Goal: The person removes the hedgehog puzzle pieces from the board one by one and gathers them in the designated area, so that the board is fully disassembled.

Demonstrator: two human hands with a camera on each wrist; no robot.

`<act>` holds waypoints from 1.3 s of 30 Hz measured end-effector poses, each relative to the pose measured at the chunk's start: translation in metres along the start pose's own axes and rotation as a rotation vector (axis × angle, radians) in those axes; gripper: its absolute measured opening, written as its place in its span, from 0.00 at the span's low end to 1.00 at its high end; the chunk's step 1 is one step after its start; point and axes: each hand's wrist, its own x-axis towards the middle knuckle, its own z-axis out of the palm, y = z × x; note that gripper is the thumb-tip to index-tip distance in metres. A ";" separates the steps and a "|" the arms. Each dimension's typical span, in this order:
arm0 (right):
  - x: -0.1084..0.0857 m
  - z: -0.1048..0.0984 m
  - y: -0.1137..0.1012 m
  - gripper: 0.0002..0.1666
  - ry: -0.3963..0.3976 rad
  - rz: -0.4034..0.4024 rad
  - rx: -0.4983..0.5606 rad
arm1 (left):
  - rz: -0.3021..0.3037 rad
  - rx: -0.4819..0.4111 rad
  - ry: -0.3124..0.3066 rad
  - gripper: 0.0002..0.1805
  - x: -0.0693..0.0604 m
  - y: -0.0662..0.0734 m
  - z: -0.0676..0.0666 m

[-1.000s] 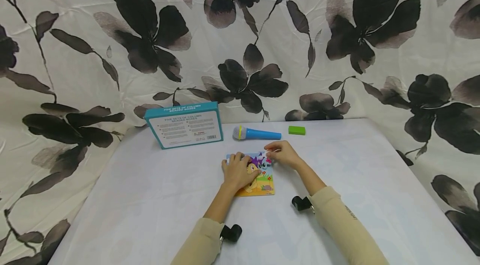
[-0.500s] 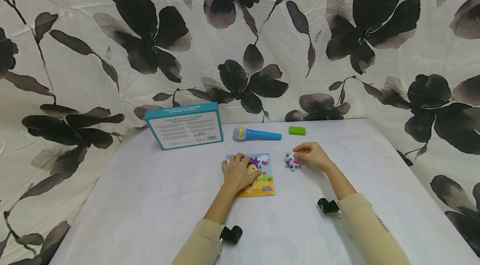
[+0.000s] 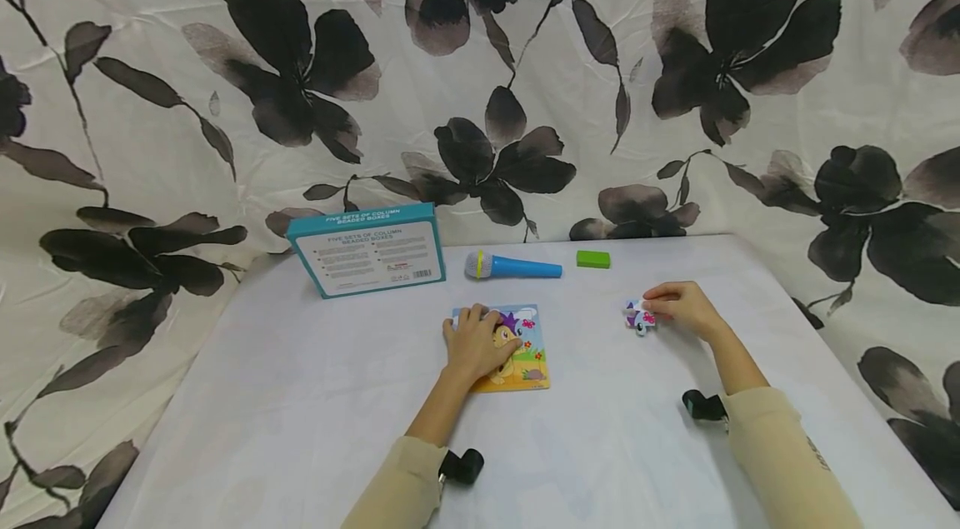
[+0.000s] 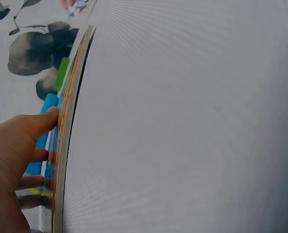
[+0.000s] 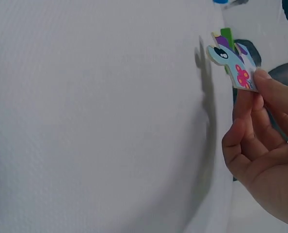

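A colourful jigsaw puzzle board [image 3: 525,375] lies flat near the middle of the white table, printed with cartoon ponies, grass and sky. My left hand [image 3: 474,343] rests on its left part with fingers spread, covering some of the picture. In the left wrist view the thumb and fingertips of that hand [image 4: 13,155] touch the board's top face. To the right of the board, my right hand [image 3: 686,308] pinches a puzzle piece [image 5: 238,68] between thumb and fingers. The piece shows a light blue pony's face, purple hair and a pink flower; its shadow falls on the table beside it.
Behind the board lies a blue toy microphone [image 3: 525,268] with a grey head. A green block [image 3: 593,260] is to its right. At the back left stands a teal and white box [image 3: 375,254]. Floral cloth [image 3: 495,154] hangs behind the table.
My right hand has lifted the puzzle piece away from the board's upper right and carried it rightward. My left hand has stayed on the board.
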 end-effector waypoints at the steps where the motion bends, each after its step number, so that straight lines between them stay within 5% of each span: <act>1: 0.000 -0.003 0.002 0.22 0.001 0.006 -0.004 | 0.000 -0.002 -0.001 0.31 0.000 0.000 0.000; 13: 0.001 -0.026 0.014 0.21 0.005 0.031 -0.049 | 0.006 0.008 0.000 0.31 0.001 -0.001 0.000; 22: 0.004 -0.026 0.017 0.19 -0.040 0.042 -0.063 | 0.005 0.015 -0.004 0.31 0.001 -0.001 0.001; 39: 0.015 -0.021 0.021 0.17 0.005 0.028 -0.197 | 0.026 -0.013 0.031 0.29 -0.001 -0.001 0.000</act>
